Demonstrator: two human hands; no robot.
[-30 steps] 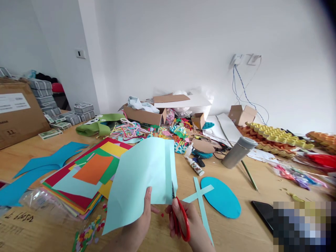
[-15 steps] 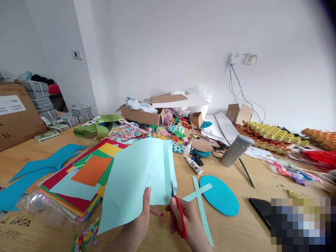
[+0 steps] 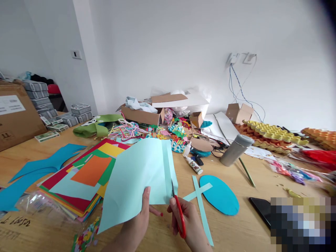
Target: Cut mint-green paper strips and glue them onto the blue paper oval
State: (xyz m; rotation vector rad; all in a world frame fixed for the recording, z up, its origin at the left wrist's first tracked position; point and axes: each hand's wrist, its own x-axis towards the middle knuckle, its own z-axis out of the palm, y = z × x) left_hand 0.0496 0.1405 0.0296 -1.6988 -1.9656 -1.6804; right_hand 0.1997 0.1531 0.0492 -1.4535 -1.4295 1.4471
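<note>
We are at the cutting step, as we judge it: the scissors (image 3: pixel 183 227) meet the lower edge of the pale sheet (image 3: pixel 131 182), close to its right side. Our left hand (image 3: pixel 136 225) pinches the sheet near that edge, thumb on top and other fingers beneath, one finger reaching out past it. Our right hand (image 3: pixel 193 220) has its fingers wrapped round the red handles, the blades pointing up and away from us. How far apart the blades stand, we cannot tell. The sheet is held up in front of us, partly over the paper stack (image 3: pixel 51 182), with a darker band running down its right part.

The next snip calls for a steady left pinch, a level sheet and blades kept in line with the band; if the sheet sags, the cut could wander. Two strips (image 3: pixel 201 210) lie crossed to the right, one overlapping the blue oval (image 3: pixel 222 199).
</note>
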